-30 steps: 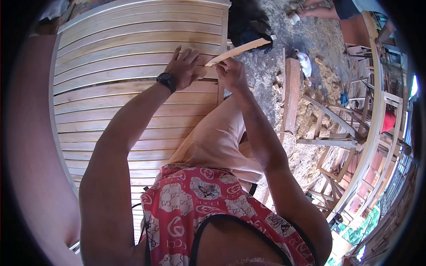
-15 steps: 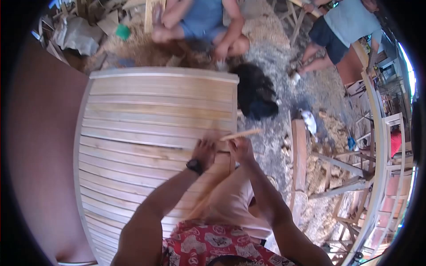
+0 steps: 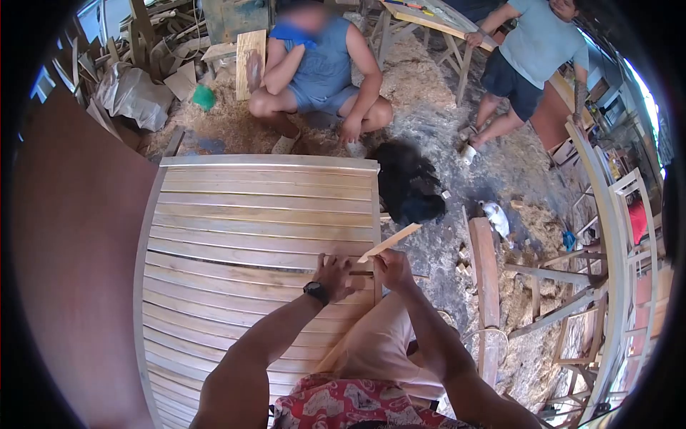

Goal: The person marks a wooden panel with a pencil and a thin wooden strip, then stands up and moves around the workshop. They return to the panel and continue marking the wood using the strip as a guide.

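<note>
My right hand (image 3: 392,270) pinches the near end of a thin, pale wooden strip (image 3: 391,242) at the right edge of a slatted wooden panel (image 3: 264,207). The strip slants up to the right, its far end past the panel's edge. Beside it, my left hand (image 3: 333,277), with a dark watch (image 3: 315,292) at the wrist, rests on the slats with its fingers apart. A dark gap between two slats runs leftward from near this hand. My leg in light trousers (image 3: 375,332) lies against the panel's right side.
One person (image 3: 314,68) squats beyond the panel, holding a blue cloth (image 3: 293,34); another (image 3: 529,53) stands at the upper right. Black material (image 3: 407,182) lies on the shaving-strewn floor. A thick wooden beam (image 3: 484,279) and several frames are at right; a brown board (image 3: 78,250) rises left.
The view has tilted up, showing more of both other people. The wooden strip now slants more steeply, still in my right hand. My left hand's fingers look more spread.
</note>
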### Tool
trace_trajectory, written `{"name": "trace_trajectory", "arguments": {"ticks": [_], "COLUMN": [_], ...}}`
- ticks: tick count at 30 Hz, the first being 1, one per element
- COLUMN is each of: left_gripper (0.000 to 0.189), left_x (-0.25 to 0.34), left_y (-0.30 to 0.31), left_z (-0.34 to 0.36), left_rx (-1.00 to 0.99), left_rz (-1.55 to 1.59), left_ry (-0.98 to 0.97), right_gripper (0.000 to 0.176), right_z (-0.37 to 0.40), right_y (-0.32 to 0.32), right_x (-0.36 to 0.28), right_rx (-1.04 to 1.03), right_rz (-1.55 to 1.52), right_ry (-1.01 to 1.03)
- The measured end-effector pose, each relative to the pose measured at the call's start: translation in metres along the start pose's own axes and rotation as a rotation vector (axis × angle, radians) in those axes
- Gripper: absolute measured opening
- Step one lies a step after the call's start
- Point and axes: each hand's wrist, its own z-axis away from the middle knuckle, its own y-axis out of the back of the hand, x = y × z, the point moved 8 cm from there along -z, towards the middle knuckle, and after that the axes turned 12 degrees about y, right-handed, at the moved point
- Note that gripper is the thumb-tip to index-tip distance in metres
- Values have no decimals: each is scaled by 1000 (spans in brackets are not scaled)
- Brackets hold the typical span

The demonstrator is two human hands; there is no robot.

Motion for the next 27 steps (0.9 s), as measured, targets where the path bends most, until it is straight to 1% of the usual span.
{"name": "trace_trajectory", "arguments": {"ticks": [3, 5, 6, 7, 8, 9, 10, 11, 12, 13, 14, 16, 18, 20, 21, 24, 26, 27], "left_gripper": [77, 80, 78, 77, 74, 70, 76, 72, 52, 48, 48, 47, 49, 50, 50, 53, 65, 65], "left_x": [0, -7, -9, -27, -24, -15, -15, -9, -9, -8, -8, -8, -6, -5, -5, -3, -3, -3], "left_y": [-4, -27, -37, -58, -60, -49, -47, -34, -28, -20, -21, -11, -8, -5, -4, -3, -5, -6], "left_z": [-1, -8, -11, -19, -17, -13, -14, -11, -9, -8, -6, -7, -5, -6, -6, -5, -4, -5], "left_rx": [-59, -120, -139, 1, 4, -36, -183, -206, -11, 25, 12, 66, 64, 71, 73, 69, 32, 31], "left_rz": [-46, -38, -47, 200, 96, -10, -47, -99, -120, -111, -102, -6, 3, 12, 12, -6, -21, -20], "left_ry": [25, 2, -3, 85, 25, -15, 39, 13, -48, -19, -20, -23, -29, -18, -19, -17, -19, -20], "right_gripper": [9, 11, 15, 19, 24, 21, 15, 13, 14, 10, 10, 11, 13, 12, 12, 11, 10, 10], "right_z": [26, 36, 42, 56, 66, 57, 58, 40, 37, 32, 32, 29, 30, 30, 31, 32, 35, 38], "right_y": [-18, -16, -22, -29, -44, -38, -31, -16, -15, -10, -12, -10, -10, -14, -13, -13, -18, -21], "right_x": [15, 20, 31, 41, 52, 47, 27, 14, 10, 0, -1, 0, 3, 7, 6, 0, 4, 9], "right_rx": [-24, 54, -39, -67, -166, -153, -3, -22, 50, 40, 32, 107, 105, 34, 35, 30, 11, 11], "right_rz": [-93, 50, 63, 224, 358, 289, 378, 160, 54, -64, -63, -142, -149, -143, -142, -56, -93, -93], "right_ry": [-56, 43, -48, -14, -1, -32, 170, -88, 9, -80, -94, -97, -90, -127, -126, -71, -92, -93]}}
